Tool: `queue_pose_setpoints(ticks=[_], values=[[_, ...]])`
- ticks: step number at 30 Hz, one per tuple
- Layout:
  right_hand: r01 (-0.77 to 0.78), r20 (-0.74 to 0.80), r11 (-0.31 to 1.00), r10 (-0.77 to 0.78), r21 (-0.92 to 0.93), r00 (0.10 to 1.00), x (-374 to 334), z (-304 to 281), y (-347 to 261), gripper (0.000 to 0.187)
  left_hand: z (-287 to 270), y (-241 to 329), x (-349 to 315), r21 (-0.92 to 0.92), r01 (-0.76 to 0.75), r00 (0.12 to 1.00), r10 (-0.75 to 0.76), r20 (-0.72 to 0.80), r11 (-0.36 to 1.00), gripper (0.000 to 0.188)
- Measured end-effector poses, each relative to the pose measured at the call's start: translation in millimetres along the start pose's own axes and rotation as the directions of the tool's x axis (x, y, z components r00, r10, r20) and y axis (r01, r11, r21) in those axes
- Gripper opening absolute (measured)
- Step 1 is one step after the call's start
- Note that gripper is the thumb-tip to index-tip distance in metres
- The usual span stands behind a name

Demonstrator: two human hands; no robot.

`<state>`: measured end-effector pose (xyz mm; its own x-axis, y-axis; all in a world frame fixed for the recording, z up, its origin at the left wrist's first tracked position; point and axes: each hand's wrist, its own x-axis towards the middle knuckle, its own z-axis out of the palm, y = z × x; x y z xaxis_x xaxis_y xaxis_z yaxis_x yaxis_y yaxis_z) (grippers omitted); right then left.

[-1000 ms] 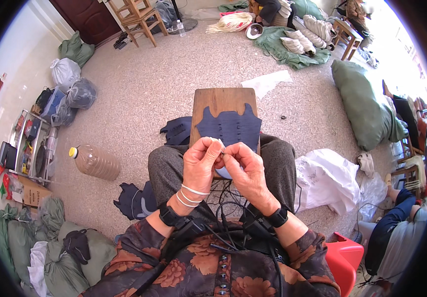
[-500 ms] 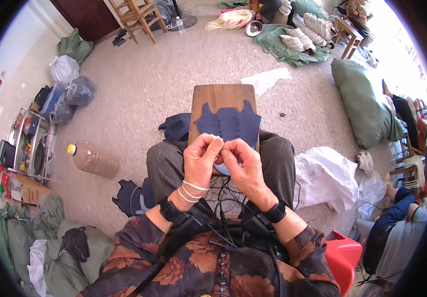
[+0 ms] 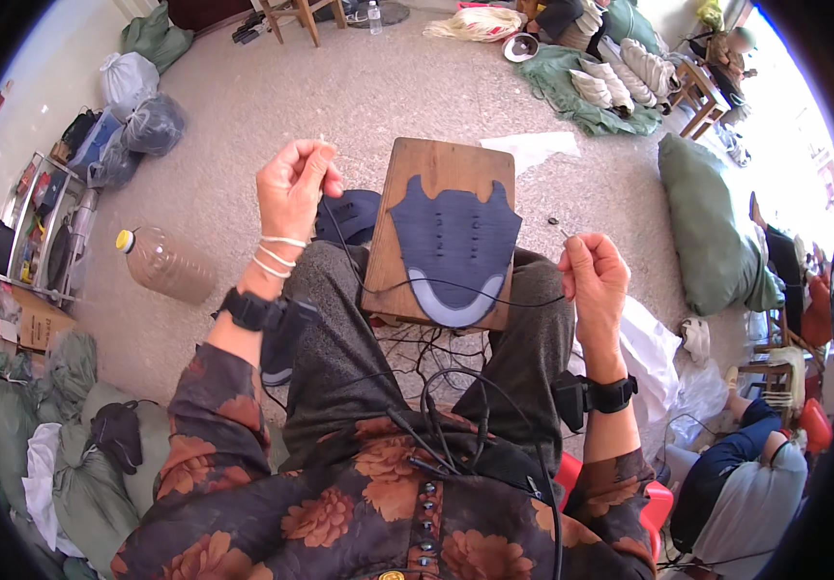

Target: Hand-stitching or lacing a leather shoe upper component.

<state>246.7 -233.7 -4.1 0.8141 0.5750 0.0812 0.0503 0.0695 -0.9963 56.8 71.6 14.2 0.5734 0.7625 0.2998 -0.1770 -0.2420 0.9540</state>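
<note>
A dark blue, shoe-upper-like piece (image 3: 451, 227) with slits down its middle and a pale grey curved edge lies flat on a wooden board (image 3: 436, 159) before my knees. Above it, a thin dark cord (image 3: 397, 287) sags between my hands. My left hand (image 3: 291, 184), raised left of the board, pinches one end, and a small pale tip pokes up from the fingers. Right of the board, my right hand (image 3: 598, 275) pinches the other end; a fine, thin sliver sticks out above its fingertips, too small to name.
A similar dark piece (image 3: 349, 215) lies left of the board. Further left stands a yellow-capped plastic jug (image 3: 170, 266). White sheeting (image 3: 644, 353) and a red stool (image 3: 657, 507) are at my right. A large green sack (image 3: 716, 227) lies beyond, with other people seated nearby.
My hands, earlier pinched together over the piece's lower edge, have spread apart, left hand up and leftward, right hand rightward. The cord now stretches between them, and the pale edge is uncovered.
</note>
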Motion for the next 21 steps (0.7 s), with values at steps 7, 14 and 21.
queue_pose_setpoints(ticks=[7, 14, 21], values=[[-0.109, 0.156, 0.952, 0.159, -0.284, 0.975, 24.5, 16.5, 52.2, 0.012, 30.4, -50.2, -3.7, 0.581, -0.273, 0.933, 0.063, 0.355, 0.767, 0.007], [-0.083, 0.164, 0.944, 0.142, -0.320, 0.976, 25.8, 35.8, 66.5, 0.011, 85.9, -88.7, -45.9, 0.414, -0.328, 0.858, 0.084, 0.506, 0.849, 0.004], [0.362, 0.488, 0.832, -0.130, -0.420, 0.863, -19.8, 45.7, 50.3, 0.017, 44.7, -73.3, -76.3, 0.342, 0.060, 0.847, -0.229, 0.480, 0.938, 0.016]])
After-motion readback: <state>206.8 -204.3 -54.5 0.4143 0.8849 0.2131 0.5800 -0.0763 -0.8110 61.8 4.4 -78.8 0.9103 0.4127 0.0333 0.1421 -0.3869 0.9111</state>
